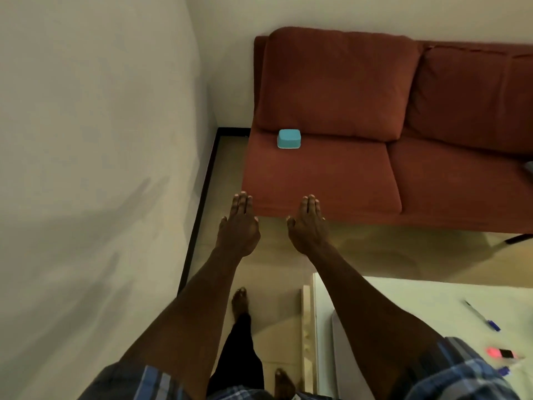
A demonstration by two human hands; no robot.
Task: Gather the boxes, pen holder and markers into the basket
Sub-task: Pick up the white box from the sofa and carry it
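Observation:
A small teal basket sits upside down on the left seat cushion of a red sofa, close to the backrest. My left hand and my right hand are stretched forward side by side, fingers straight, palms down, holding nothing. Both hover in front of the sofa's front edge, well short of the basket. On a white table at the lower right lie a blue-capped pen and a pink marker, both blurred.
A white wall runs along the left, with a narrow strip of tiled floor between it and the sofa. The white table fills the lower right corner. My bare feet stand on the floor below my arms.

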